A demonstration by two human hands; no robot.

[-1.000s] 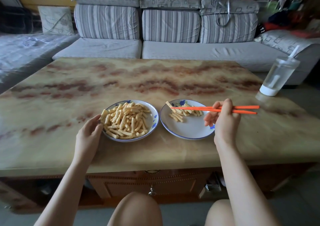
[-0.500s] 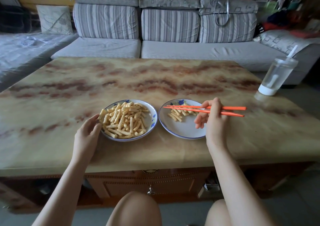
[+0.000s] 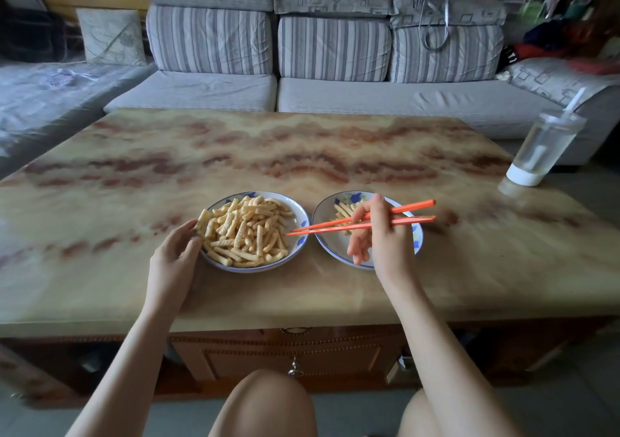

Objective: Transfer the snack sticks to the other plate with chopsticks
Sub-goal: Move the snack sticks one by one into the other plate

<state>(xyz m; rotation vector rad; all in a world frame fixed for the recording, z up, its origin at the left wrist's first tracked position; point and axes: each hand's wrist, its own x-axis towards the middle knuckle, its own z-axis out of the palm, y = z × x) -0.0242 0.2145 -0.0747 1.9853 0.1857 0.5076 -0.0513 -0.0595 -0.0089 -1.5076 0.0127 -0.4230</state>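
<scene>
Two blue-rimmed white plates sit side by side on the marble table. The left plate (image 3: 301, 239) is heaped with yellow ridged snack sticks (image 3: 246, 232). The right plate (image 3: 322, 209) holds a few snack sticks (image 3: 343, 209), partly hidden behind my right hand (image 3: 382, 235). That hand grips orange chopsticks (image 3: 335, 226), whose tips reach over the right rim of the left plate and hold nothing. My left hand (image 3: 174, 255) holds the left plate's left rim.
A clear tumbler with a straw (image 3: 543, 150) stands at the table's (image 3: 302, 155) right edge. A striped grey sofa (image 3: 335, 67) runs behind the table. My knees show below the table's front edge.
My right hand has swung the chopsticks leftward, from above the right plate to the edge of the full plate, tips now tilted down. My left hand stays on the plate's rim.
</scene>
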